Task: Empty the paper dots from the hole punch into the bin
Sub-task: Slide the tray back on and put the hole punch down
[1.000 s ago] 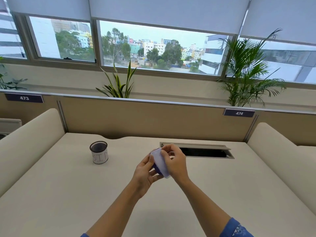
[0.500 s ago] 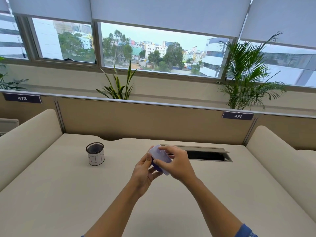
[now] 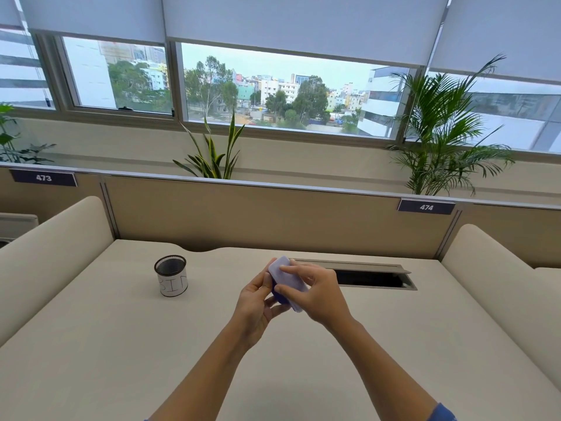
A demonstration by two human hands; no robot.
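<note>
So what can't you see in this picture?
All in the head view:
- Paper dots: the hole punch is covered by the left hand and right hand.
- Bottom of the bin: too dark inside.
- Inside the desk's cable slot: shadowed.

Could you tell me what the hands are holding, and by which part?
Both hold the hole punch: left hand under its dark body, right hand on its pale tray.

Bare forearms, no watch or rings visible; blue sleeve edge at right elbow, patterned fabric.
</note>
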